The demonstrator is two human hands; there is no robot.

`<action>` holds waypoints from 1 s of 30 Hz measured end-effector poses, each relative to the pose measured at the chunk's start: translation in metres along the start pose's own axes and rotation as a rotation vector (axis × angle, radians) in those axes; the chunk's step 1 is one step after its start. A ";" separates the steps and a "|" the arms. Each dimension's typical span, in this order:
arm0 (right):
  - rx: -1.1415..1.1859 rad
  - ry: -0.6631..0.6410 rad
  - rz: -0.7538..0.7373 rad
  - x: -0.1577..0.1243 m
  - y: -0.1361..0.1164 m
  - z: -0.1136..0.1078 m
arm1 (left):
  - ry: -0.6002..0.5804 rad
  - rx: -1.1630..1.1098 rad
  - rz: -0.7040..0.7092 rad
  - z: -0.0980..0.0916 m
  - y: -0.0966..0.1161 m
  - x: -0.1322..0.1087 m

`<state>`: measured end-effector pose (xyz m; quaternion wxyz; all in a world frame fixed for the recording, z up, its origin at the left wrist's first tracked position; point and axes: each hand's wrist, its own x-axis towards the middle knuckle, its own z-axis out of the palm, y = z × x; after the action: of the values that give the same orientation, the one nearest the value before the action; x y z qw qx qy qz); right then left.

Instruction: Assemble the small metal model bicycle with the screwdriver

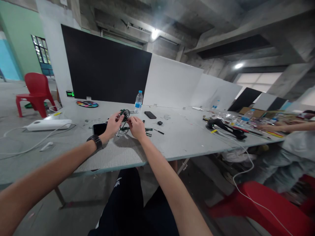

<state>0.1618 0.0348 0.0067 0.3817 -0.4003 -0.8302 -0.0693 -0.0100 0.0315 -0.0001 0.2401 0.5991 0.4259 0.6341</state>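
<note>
My left hand (113, 125), with a black watch on its wrist, is closed around a small dark green model piece with a spoked wheel (126, 113), which looks like part of a miniature bicycle. Just to its right, my right hand (136, 127) has its fingers pinched together close to the wheel. What sits between those fingertips is too small to make out. Below and beside both hands lie more thin dark green parts (148, 133). A slim screwdriver (158, 131) rests to the right of them. Partly behind my left hand is a flat black device (98, 128).
A water bottle (138, 102), a phone (150, 114) and a small black block (159, 123) stand or lie beyond my hands. Leftward are a white power strip (48, 125) with cables and a colourful disc (87, 104). Another person's hands (267, 127) work at the far right.
</note>
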 end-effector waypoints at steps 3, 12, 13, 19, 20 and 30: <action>-0.054 0.017 0.197 0.002 0.000 -0.001 | -0.033 -0.022 -0.013 0.003 -0.001 -0.002; -0.149 -0.303 0.113 -0.001 -0.010 0.004 | 0.036 0.057 0.045 -0.001 -0.002 -0.003; -0.150 -0.293 0.090 -0.001 -0.011 0.004 | 0.034 0.059 0.051 -0.001 -0.002 -0.003; -0.025 -0.054 0.336 0.004 -0.001 0.004 | -0.041 0.000 0.020 0.006 -0.002 -0.005; 0.011 -0.008 0.339 0.004 0.001 0.004 | -0.046 0.019 0.039 0.007 -0.003 -0.006; 0.145 0.143 0.163 0.005 0.007 0.005 | -0.051 0.078 0.093 0.006 -0.008 -0.006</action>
<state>0.1620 0.0443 0.0051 0.4721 -0.4319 -0.7685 -0.0063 -0.0051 0.0322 -0.0102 0.1976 0.6430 0.4157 0.6121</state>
